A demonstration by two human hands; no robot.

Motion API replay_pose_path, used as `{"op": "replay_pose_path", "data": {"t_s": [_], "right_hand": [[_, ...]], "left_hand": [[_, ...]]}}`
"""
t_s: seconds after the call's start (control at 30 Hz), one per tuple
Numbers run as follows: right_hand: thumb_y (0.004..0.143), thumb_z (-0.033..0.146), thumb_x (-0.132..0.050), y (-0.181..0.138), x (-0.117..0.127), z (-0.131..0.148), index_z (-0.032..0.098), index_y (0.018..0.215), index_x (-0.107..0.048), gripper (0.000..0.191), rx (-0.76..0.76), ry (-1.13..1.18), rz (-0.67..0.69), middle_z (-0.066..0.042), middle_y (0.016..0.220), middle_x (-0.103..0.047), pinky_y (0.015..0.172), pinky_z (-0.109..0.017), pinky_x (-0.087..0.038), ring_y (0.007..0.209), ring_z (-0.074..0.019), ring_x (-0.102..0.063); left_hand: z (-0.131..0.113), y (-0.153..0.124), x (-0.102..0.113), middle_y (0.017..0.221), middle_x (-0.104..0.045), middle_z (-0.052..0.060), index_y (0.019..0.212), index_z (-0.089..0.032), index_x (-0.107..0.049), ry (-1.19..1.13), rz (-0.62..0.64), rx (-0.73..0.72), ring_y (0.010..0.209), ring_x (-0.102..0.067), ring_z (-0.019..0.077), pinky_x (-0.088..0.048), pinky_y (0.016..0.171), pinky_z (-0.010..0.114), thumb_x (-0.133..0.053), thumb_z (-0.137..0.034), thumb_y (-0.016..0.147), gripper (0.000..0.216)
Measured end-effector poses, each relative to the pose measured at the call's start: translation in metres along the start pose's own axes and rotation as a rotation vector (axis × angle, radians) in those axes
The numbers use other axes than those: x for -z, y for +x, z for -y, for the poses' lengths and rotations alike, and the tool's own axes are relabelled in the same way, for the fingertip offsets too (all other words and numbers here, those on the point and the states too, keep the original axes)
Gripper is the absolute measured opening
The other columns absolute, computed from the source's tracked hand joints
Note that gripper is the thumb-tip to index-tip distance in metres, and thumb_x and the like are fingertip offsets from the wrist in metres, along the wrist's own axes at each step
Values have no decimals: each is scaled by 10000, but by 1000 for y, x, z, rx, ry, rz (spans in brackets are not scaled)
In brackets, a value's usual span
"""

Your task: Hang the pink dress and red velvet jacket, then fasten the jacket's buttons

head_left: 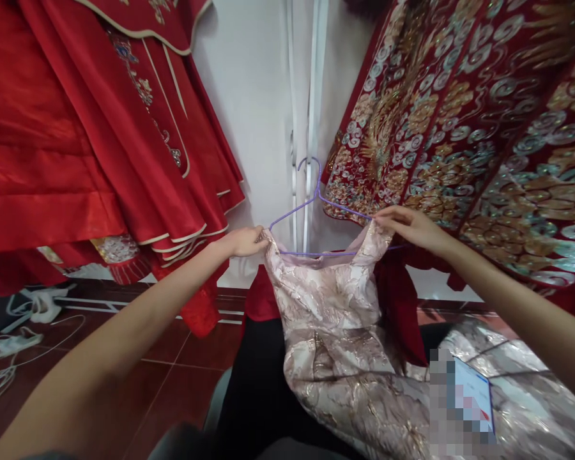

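Note:
A pale pink and gold brocade dress (pixel 333 300) spreads across my lap, with a purple wire hanger (pixel 294 209) inside its neckline. The hanger's hook points up and away from me. My left hand (pixel 248 242) pinches the dress's left shoulder strap at that end of the hanger. On the other side, the fingers of my right hand (pixel 405 222) are closed on the right strap, close to the hanger's arm. The lower hanger bar shows across the neck opening. Toward the lower right the skirt runs out of view.
Red embroidered garments (pixel 148 128) hang at the left, and a dark red beaded one (pixel 441 128) hangs at the right. Between them stands a white wall (pixel 256 83). A phone (pixel 474 393), partly blurred out, lies on the skirt. White cables (pixel 14 345) trail over the tiled floor (pixel 172 383).

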State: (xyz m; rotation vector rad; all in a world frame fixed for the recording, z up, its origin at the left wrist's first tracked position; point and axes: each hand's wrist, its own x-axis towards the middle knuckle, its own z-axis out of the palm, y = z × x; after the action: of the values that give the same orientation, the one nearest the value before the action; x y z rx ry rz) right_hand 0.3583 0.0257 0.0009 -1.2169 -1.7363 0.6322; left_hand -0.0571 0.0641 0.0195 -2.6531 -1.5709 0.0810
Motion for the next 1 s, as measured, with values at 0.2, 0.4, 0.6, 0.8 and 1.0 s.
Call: {"op": "replay_pose_path", "data": {"t_s": [0.2, 0.4, 0.6, 0.8, 1.0], "right_hand": [[768, 542, -630, -9, -11, 4, 203, 909, -665, 369, 140, -220, -99, -45, 867, -695, 714, -322, -466, 768, -195, -615], [778, 536, -619, -18, -21, -10, 203, 793, -671, 337, 212, -200, -315, -22, 761, -674, 648, -297, -445, 697, -180, -585], [732, 540, -655, -19, -14, -43, 219, 768, -657, 323, 191, -43, -562, -28, 764, -672, 676, -325, -485, 699, -193, -607], [700, 549, -658, -52, -61, -97, 183, 758, -639, 371, -37, 76, -927, -52, 714, -665, 665, -344, -501, 666, -201, -615], [572, 565, -722, -71, -83, -114, 175, 751, -649, 435, -205, 304, -983, -54, 718, -676, 694, -345, -510, 689, -203, -631]], "left_hand": [[0, -3, -10, 808, -677, 120, 1028, -182, -572, -74, -147, -2, 799, -643, 282, -405, 736, 319, -345, -609, 880, 506], [4, -10, -27, 647, -625, 68, 919, -229, -639, -227, -381, 33, 689, -619, 248, -348, 672, 279, -441, -479, 903, 319], [14, -26, -78, 573, -609, 45, 737, -212, -694, -608, -580, 166, 596, -580, 216, -326, 625, 275, -487, -435, 884, 338], [-16, -36, -156, 741, -718, 52, 697, -177, -722, -1579, -617, 459, 850, -633, 236, -412, 815, 285, -688, -300, 744, 136], [-45, -3, -139, 988, -710, 69, 940, -163, -700, -1919, -647, 442, 918, -639, 185, -445, 865, 293, -560, -392, 833, 289]]}}
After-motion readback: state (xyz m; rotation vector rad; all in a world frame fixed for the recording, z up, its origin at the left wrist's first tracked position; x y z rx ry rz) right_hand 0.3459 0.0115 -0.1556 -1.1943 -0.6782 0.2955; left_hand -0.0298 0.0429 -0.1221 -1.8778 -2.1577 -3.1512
